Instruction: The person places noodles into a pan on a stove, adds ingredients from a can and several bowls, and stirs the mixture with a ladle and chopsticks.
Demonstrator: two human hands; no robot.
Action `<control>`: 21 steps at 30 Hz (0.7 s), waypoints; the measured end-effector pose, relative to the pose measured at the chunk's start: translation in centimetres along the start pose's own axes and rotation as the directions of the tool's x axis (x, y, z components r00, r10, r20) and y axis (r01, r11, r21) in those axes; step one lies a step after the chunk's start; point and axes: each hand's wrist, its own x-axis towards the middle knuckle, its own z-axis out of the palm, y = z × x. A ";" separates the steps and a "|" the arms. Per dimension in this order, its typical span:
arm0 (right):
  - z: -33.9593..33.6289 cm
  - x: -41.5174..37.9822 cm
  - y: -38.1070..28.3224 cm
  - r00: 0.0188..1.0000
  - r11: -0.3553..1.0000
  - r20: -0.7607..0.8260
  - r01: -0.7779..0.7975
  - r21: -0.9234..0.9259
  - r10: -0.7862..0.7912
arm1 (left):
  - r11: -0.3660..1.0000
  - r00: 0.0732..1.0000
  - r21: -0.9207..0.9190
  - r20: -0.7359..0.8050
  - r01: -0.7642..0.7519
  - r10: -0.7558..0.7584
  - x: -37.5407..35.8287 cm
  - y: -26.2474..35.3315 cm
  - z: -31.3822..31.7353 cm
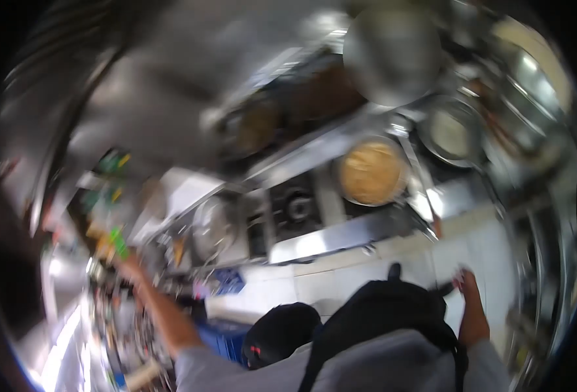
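Observation:
My left hand (130,268) reaches out to the far left, its fingers smeared by motion. Right at its fingertips is a bright green item (118,242), with yellow and green blurred packages or bottles (109,189) beyond it. On the other side, my right hand (466,282) hangs low beside my black apron (393,307), fingers curled; a dark, narrow shape touches it, and I cannot tell what it is. Above and left of that hand, a round pan of yellow-orange food (372,171) sits on the stove.
The steel stove (321,243) has a bare burner (296,208). Near it are a pan with pale contents (453,130), a large metal pot (393,55) and a long-handled utensil (419,173). A blue crate (226,340) and a black rounded shape (282,334) are low in front of me.

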 end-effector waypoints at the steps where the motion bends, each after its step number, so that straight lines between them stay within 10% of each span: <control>1: 4.0 -0.9 -1.0 0.976 0.984 -0.175 0.149 0.098 -0.130 | 0.997 0.996 0.049 -0.065 -0.063 0.066 3.2 1.2 5.8; 2: 6.8 -0.6 -2.5 0.943 0.975 -0.249 0.206 -0.085 -0.221 | 0.967 0.938 0.243 -0.309 -0.082 0.157 5.2 0.4 7.7; 3: 12.0 -1.9 -5.7 0.924 0.978 -0.323 0.177 -0.106 -0.202 | 0.865 0.991 -0.500 0.080 -0.050 0.103 9.4 -0.4 8.8; 4: 14.7 -1.7 -7.4 0.922 0.970 -0.310 0.195 -0.148 -0.232 | 0.440 0.894 -0.875 -0.347 -0.200 -0.285 14.0 1.2 15.2; 5: 17.2 -1.3 -8.8 0.913 0.963 -0.324 0.200 -0.180 -0.250 | 0.286 0.835 -0.900 -0.418 -0.327 -0.359 15.7 0.8 14.6; 6: 19.3 0.0 -9.8 0.904 0.950 -0.332 0.194 -0.244 -0.270 | 0.565 0.808 -0.734 -0.559 -0.376 -0.187 16.7 0.4 15.0; 7: 20.9 0.6 -10.8 0.911 0.942 -0.322 0.163 -0.292 -0.258 | 0.157 0.912 -0.928 -0.363 -0.337 -0.189 16.7 -0.2 13.6; 15: 28.3 2.5 -13.6 0.962 0.839 -0.190 0.063 -0.540 -0.195 | -0.100 0.959 -0.986 -0.154 -0.134 0.237 17.3 -0.5 9.2; 17: 24.7 6.4 -13.5 0.953 0.595 -0.048 0.148 -0.790 -0.301 | 0.568 0.887 -0.704 -0.200 -0.426 0.416 19.8 -0.4 12.5; 18: 24.7 5.8 -13.7 0.937 0.659 0.047 0.279 -0.698 -0.347 | -0.220 0.864 -0.897 -0.434 -0.385 0.256 15.6 -1.4 5.5; 19: 27.0 4.0 -15.0 0.897 0.540 0.032 0.294 -0.789 -0.442 | -0.230 0.937 -0.971 -0.144 -0.071 0.319 15.5 -1.4 5.1; 20: 21.9 9.7 -14.3 0.632 -0.041 0.404 0.508 -0.860 -0.661 | -0.235 0.944 -0.968 -0.152 -0.083 0.293 12.3 -3.7 0.5; 21: 20.2 10.7 -16.2 0.386 -0.712 0.767 0.308 -0.631 -0.512 | -0.283 0.949 -0.959 -0.078 0.012 0.306 11.6 -3.9 -1.4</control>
